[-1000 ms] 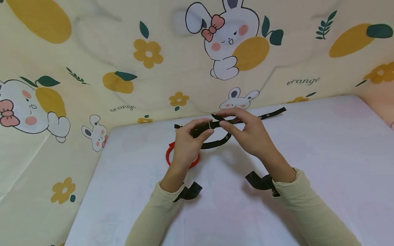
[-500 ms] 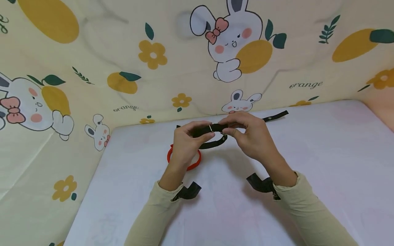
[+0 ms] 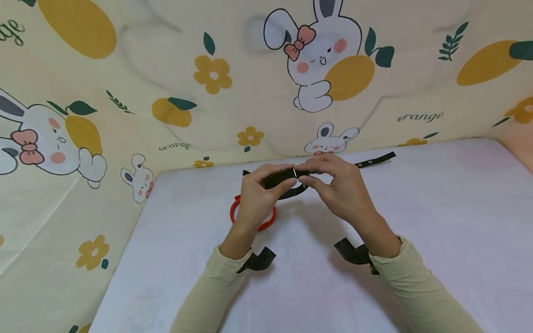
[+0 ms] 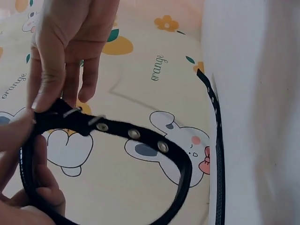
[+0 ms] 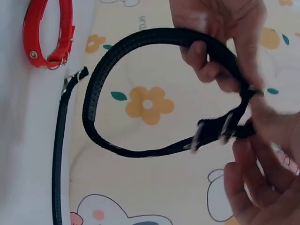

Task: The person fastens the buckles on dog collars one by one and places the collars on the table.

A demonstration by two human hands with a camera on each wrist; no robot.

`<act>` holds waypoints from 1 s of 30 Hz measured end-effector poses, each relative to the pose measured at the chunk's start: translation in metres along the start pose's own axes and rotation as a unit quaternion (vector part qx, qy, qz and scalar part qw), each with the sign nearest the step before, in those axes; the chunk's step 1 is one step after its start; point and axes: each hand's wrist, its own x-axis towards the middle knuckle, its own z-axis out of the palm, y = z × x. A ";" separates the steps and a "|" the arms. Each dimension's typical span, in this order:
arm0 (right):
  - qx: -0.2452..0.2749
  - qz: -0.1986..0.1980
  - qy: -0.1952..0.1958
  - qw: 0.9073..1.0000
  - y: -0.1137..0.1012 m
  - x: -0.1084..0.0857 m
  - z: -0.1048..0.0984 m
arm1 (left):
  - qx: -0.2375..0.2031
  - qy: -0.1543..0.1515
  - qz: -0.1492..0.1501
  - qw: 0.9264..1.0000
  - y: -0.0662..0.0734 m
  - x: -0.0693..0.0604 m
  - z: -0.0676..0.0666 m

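Observation:
A black dog collar [image 5: 136, 40], bent into a loop, is held up above the table between both hands. My left hand [image 3: 259, 190] grips its padded band, fingers behind and thumb in front. My right hand [image 3: 338, 185] pinches the loop close by, near a thin metal keeper [image 3: 295, 173]. In the right wrist view the metal buckle [image 5: 227, 129] hangs just left of my right fingertips, the strap threaded at it. Metal eyelets [image 4: 134, 134] line the strap in the left wrist view. The strap's tip is hidden by my fingers.
Behind the hands, a second black collar [image 3: 376, 160] lies stretched out along the table's back edge. A red collar [image 3: 266, 225], closed in a ring, lies on the white table [image 3: 175, 240] under my left wrist. A printed cloth [image 3: 233, 111] rises behind the table.
The dark strap tip that stood up at my right fingers has gone down among them. My right fingers have closed in on the keeper, beside the left hand. The head view has shifted slightly.

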 end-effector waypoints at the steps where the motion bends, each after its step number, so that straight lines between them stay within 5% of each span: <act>1: 0.001 0.009 -0.011 1.000 0.000 0.000 -0.001 | -0.005 0.002 -0.005 1.000 0.001 0.000 0.000; 6: -0.018 0.089 -0.100 0.991 0.006 0.004 -0.013 | -0.059 0.031 -0.045 0.997 0.003 0.001 -0.003; 9: -0.027 0.121 -0.122 0.985 0.011 0.007 -0.020 | -0.087 0.059 -0.063 0.992 0.004 0.004 -0.006; 18: 0.017 0.109 -0.066 0.992 0.007 0.007 -0.021 | -0.135 0.109 -0.113 0.978 0.007 0.009 -0.012; 21: 0.020 0.110 -0.047 0.993 0.005 0.006 -0.023 | -0.157 0.115 -0.109 0.975 0.006 0.011 -0.019; 25: 0.016 0.121 -0.038 0.992 0.006 0.006 -0.026 | -0.126 0.077 -0.094 0.985 0.007 0.011 -0.028; 30: 0.027 0.104 -0.044 0.993 0.008 0.007 -0.024 | 0.013 0.019 -0.066 0.998 0.007 0.008 -0.025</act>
